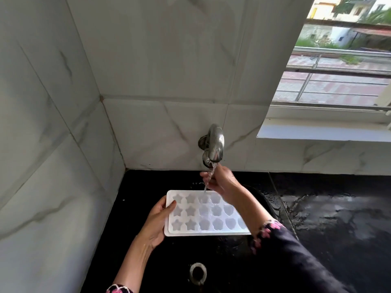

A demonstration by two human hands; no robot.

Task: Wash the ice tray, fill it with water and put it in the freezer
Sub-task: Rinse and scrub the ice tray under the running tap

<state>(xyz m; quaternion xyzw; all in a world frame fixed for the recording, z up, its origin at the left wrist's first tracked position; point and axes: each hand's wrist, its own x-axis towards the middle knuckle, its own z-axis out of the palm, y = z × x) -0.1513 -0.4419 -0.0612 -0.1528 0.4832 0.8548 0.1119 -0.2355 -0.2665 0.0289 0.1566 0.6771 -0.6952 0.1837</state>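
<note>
- Head view: I have the tray (pixel 203 214) held flat over the black sink (pixel 222 261), under the tap (pixel 214 144). A thin stream (pixel 209 178) runs from the spout and lands in the back row, about the third cavity from my left.
- I judge the step to be rinsing or the start of filling; I cannot tell which, nor how much water the cavities hold.
- To do it well, I would keep the tray level so water spreads between cavities instead of sheeting off one edge, and slide it under the stream row by row, not tilt it.
- The flow looks gentle; I would leave it so, since a harder jet would splash out of the shallow star and shell moulds.
- Left hand (pixel 157 220): it grips the tray's left short edge, thumb lying on top by the first column, fingers curled under. It carries the tray's weight.
- Right hand (pixel 222 182): it is raised behind the tray's far edge, just below the spout, fingers loosely bent, the stream passing in front of them. I cannot tell whether it grips a tap handle or merely touches the water.
- The wrist crosses above the tray's right end.
- The drain (pixel 198 271) sits below, near me.
</note>
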